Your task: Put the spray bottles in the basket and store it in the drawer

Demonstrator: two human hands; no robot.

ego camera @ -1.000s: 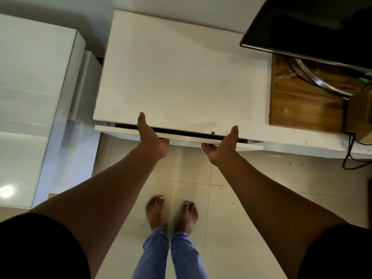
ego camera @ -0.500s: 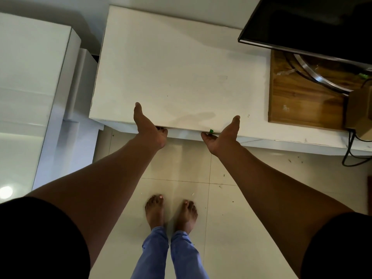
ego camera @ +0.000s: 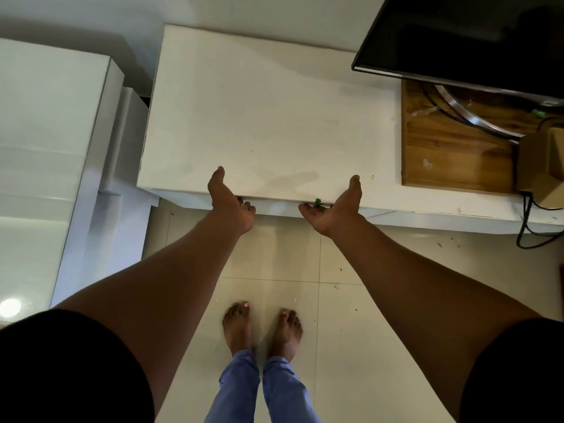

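Head view: both hands [ego camera: 230,203] against drawer [ego camera: 274,206] front

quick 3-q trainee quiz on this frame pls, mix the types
1. True or false: the drawer under the white cabinet top stands wide open, with the basket showing inside.
2. Where is the small green bit? A) on the floor by the feet B) at the cabinet's front edge, beside the right hand C) on the wooden board
3. Fill in: the left hand and right hand are both at the drawer ____.

Key:
1. False; it looks pushed in, and no basket or bottles show.
2. B
3. front
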